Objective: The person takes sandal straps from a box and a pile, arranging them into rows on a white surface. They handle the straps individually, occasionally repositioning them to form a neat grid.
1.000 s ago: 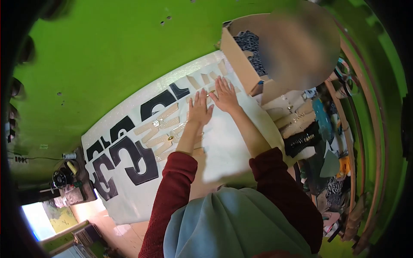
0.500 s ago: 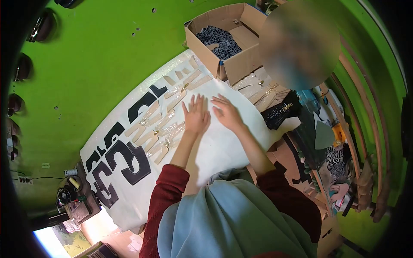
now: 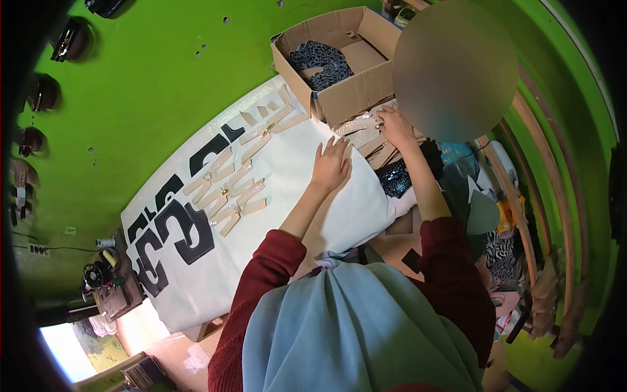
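My left hand (image 3: 331, 163) lies flat with fingers spread on the white sheet (image 3: 287, 196), holding nothing. At the sheet's right edge, my right hand (image 3: 396, 127) reaches over a pile of beige shiny strap pieces (image 3: 359, 126); its fingers bend down onto the pile, and whether they grip a piece cannot be made out. Left of my left hand lie several beige strap pieces with gold-coloured ornaments (image 3: 238, 209). Further left are several black curved pieces (image 3: 186, 235).
Behind the pile stands an open cardboard box (image 3: 353, 91) with dark patterned pieces inside. Black shiny pieces (image 3: 394, 178) lie below the pile. Wooden bars (image 3: 516, 196) and mixed scraps are at the right. A small machine (image 3: 98, 274) is at the left.
My right hand has moved from the white sheet to the pile of beige strap pieces. My left hand has shifted right over the sheet. The view has shifted slightly.
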Tool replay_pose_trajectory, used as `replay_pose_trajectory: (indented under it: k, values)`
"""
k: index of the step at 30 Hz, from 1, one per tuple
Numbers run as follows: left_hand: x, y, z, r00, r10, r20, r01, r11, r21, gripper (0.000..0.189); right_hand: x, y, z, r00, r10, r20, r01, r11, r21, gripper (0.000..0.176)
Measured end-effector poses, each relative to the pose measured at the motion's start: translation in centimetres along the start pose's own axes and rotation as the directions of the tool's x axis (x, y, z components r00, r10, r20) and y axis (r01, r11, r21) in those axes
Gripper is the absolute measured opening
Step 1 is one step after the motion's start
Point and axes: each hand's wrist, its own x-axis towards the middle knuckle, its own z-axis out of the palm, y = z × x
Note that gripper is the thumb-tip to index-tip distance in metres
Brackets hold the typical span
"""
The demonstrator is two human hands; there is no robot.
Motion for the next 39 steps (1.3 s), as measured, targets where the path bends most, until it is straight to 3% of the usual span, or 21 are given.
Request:
replay_pose_trajectory:
  k: [2, 4, 5, 10, 14, 16, 18, 19, 20, 22, 23, 24, 25, 26, 28, 30, 31, 33, 35, 38, 39]
  values:
    - [1.9, 0.6, 0.4, 1.000, 0.001, -0.012, -0.002, 1.000, -0.029, 0.051, 1.1, 1.1, 0.0, 0.999, -0.029, 0.044, 0.031, 0.999, -0.039, 0.035]
    - [3.2, 1.3, 1.4, 1.000, -0.002, -0.020, 0.001, 0.998, -0.067, 0.051, 1.7, 1.8, -0.8, 0.980, -0.047, 0.195, 0.027, 0.995, 0.100, 0.033]
    - [4.2, 1.6, 1.8, 0.999, 0.011, -0.048, -0.014, 0.998, -0.061, 0.052, 1.9, 2.1, -1.0, 0.978, -0.058, 0.199, 0.038, 0.994, 0.101, 0.033]
    - [7.3, 2.3, 3.4, 0.978, 0.009, -0.207, 0.003, 0.998, 0.055, 0.055, 2.2, 4.4, -1.6, 0.942, -0.301, 0.151, 0.251, 0.927, 0.278, 0.024]
    - [8.0, 3.0, 2.9, 0.948, -0.016, -0.317, 0.060, 0.990, 0.131, 0.040, 2.7, 5.7, -2.2, 0.920, -0.377, 0.106, 0.321, 0.881, 0.346, 0.018]
    - [7.8, 3.4, 1.4, 0.915, -0.004, -0.404, 0.056, 0.992, 0.116, 0.029, 2.6, 5.4, -3.4, 0.928, -0.371, -0.035, 0.355, 0.850, 0.389, 0.017]
    - [7.3, 4.3, -0.3, 0.852, 0.084, -0.516, -0.022, 0.992, 0.126, 0.026, 2.6, 4.9, -5.4, 0.921, -0.387, -0.032, 0.365, 0.834, 0.413, 0.015]
    - [6.8, 4.4, -1.1, 0.809, 0.113, -0.577, -0.056, 0.992, 0.116, 0.039, 2.6, 4.6, -6.6, 0.922, -0.381, -0.064, 0.370, 0.824, 0.428, 0.014]
    - [6.3, 4.7, -1.7, 0.805, 0.100, -0.584, -0.040, 0.993, 0.114, 0.039, 2.4, 4.3, -7.5, 0.924, -0.370, -0.096, 0.372, 0.814, 0.446, 0.013]
    - [4.8, 5.5, -2.9, 0.669, -0.130, -0.731, 0.031, 0.989, -0.148, 0.063, 2.1, 3.2, -8.9, 0.917, -0.377, -0.129, 0.391, 0.793, 0.467, 0.011]
    - [4.0, 5.8, -3.0, 0.652, -0.250, -0.716, 0.078, 0.961, -0.264, 0.082, 1.8, 2.4, -9.7, 0.907, -0.398, -0.136, 0.415, 0.791, 0.449, 0.011]
    - [3.2, 5.7, -2.4, 0.646, -0.261, -0.717, 0.097, 0.960, -0.262, 0.082, 1.6, 1.5, -10.3, 0.896, -0.421, -0.142, 0.440, 0.789, 0.430, 0.011]
    - [2.6, 5.4, -1.9, 0.705, -0.410, -0.579, 0.013, 0.823, -0.567, 0.080, 1.4, 0.7, -10.6, 0.878, -0.450, -0.164, 0.473, 0.763, 0.440, 0.011]
    - [1.9, 4.9, -1.6, 0.769, -0.494, -0.405, -0.050, 0.586, -0.809, 0.078, 1.3, -0.2, -10.9, 0.870, -0.464, -0.165, 0.485, 0.751, 0.448, 0.011]
    - [0.2, 4.1, -2.8, 0.801, -0.496, -0.336, 0.003, 0.564, -0.826, 0.067, 1.2, -2.2, -11.1, 0.846, -0.520, -0.117, 0.492, 0.678, 0.547, 0.009]
    - [-2.1, 2.8, -4.2, 0.780, -0.600, -0.178, 0.028, 0.318, -0.948, 0.053, 1.2, -4.4, -10.4, 0.821, -0.563, -0.098, 0.502, 0.627, 0.596, 0.012]
    - [-3.4, 2.5, -5.2, 0.754, -0.637, -0.159, 0.050, 0.298, -0.953, 0.043, 1.1, -5.5, -9.5, 0.806, -0.586, -0.086, 0.507, 0.609, 0.610, 0.013]
    - [-6.0, 0.0, -5.8, 0.752, -0.651, -0.106, 0.105, 0.277, -0.955, 0.043, 1.0, -7.8, -7.4, 0.786, -0.613, -0.078, 0.516, 0.582, 0.628, 0.014]
    - [-8.4, -2.6, -5.9, 0.748, -0.662, -0.050, 0.162, 0.256, -0.953, 0.043, 0.9, -10.3, -5.2, 0.761, -0.648, 0.032, 0.405, 0.513, 0.757, 0.013]
    - [-10.6, -6.0, -5.7, 0.693, -0.721, 0.016, 0.276, 0.244, -0.930, 0.044, 1.6, -13.6, -0.7, 0.754, -0.652, 0.085, 0.366, 0.524, 0.769, 0.015]
    - [-11.0, -6.8, -5.6, 0.633, -0.774, -0.010, 0.341, 0.290, -0.894, 0.044, 1.8, -14.4, 0.3, 0.753, -0.652, 0.086, 0.365, 0.523, 0.770, 0.015]
